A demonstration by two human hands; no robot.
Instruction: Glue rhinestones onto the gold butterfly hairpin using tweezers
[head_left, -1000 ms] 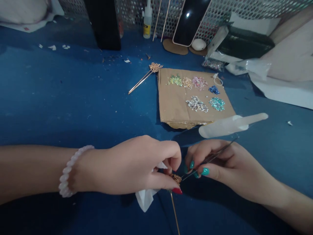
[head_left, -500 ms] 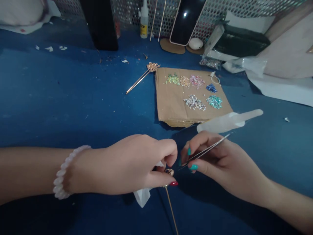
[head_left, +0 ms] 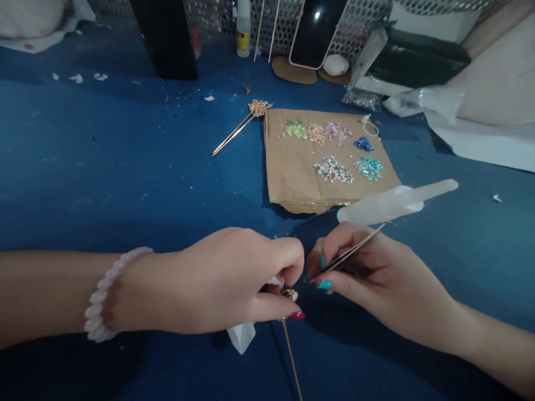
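Note:
My left hand is closed on the ornate head of a gold hairpin, whose thin stem points down toward the bottom edge. A piece of white tissue sticks out under the same hand. Most of the hairpin's head is hidden by my fingers. In my right hand a pair of tweezers is pinched between thumb and fingers, with the tips close to the hairpin's head. Whether the tips grip anything is too small to tell.
Beyond my hands lies a cardboard piece bearing several piles of coloured chips. A white glue bottle rests at its near edge. Another gold hairpin lies to its left. Farther back stand a phone, a small yellow-labelled bottle and a black panel.
My right hand and the tweezers have shifted slightly left, toward the hairpin's head. My left hand keeps its hold. The view has tilted a little, so the background sits slightly higher.

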